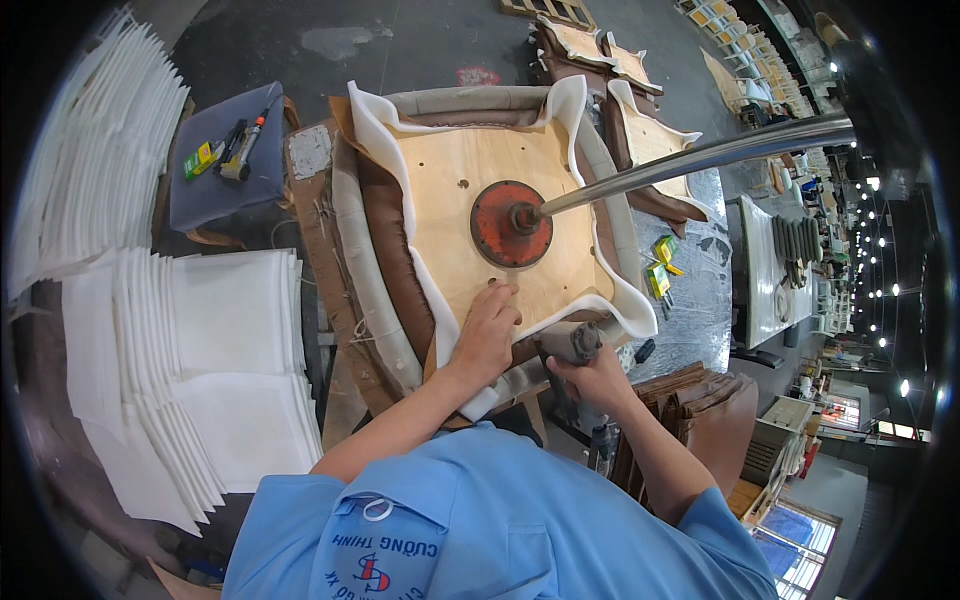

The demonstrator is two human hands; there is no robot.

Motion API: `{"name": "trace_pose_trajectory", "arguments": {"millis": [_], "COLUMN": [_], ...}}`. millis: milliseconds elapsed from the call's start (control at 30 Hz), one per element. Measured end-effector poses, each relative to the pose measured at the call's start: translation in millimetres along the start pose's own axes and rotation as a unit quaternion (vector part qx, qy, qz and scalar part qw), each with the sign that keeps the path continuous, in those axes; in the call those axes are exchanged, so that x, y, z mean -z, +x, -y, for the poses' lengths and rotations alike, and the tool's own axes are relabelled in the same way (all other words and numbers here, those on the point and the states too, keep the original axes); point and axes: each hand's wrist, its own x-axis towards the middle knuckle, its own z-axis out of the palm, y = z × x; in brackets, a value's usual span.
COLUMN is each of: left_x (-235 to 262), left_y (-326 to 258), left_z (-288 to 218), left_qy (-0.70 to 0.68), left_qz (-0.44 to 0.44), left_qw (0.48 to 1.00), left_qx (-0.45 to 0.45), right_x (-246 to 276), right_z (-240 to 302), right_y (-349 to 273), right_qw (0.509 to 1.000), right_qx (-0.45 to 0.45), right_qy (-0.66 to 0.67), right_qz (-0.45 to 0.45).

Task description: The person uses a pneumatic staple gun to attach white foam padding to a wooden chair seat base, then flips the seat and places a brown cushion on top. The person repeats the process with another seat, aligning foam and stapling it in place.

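An upside-down seat panel lies in front of me, a pale plywood board (440, 180) edged with white foam (395, 125), with brown leather (385, 215) beneath it. My left hand (487, 328) rests over the near edge, its slightly bent fingers reaching onto the wood. A pneumatic staple gun (572, 343) is gripped in my right hand (597, 380), at the panel's near right edge. Pressing on the board's middle is a round red clamp disc (511, 224), joined to a shiny metal arm (700, 155) from the right. A padded grey rim (350, 215) surrounds the leather.
White foam sheets (235, 320) are stacked at left. Tools lie on a blue cushioned stool (200, 205). Brown leather pieces (710, 420) are piled at near right. Further panels (655, 145) and a plastic-covered table (700, 280) stand beyond the clamp arm.
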Motion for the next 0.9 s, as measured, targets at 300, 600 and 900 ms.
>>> {"name": "trace_pose_trajectory", "arguments": {"millis": [300, 600, 900], "left_x": [17, 79, -18], "left_y": [1, -41, -83], "left_z": [-7, -123, -85], "left_qy": [-0.054, -0.169, 0.011], "left_qz": [0.002, 0.137, 0.217], "left_qw": [0.997, 0.973, 0.976], "left_qx": [0.057, 0.073, -0.019], "right_x": [-11, -49, 8], "right_z": [-2, -151, -287], "right_y": [0, -80, -68], "right_qw": [1.0, 0.87, 0.874], "right_qx": [-0.001, 0.108, -0.073], "right_qy": [0.002, 0.332, 0.317], "right_qz": [-0.018, -0.349, -0.362]}}
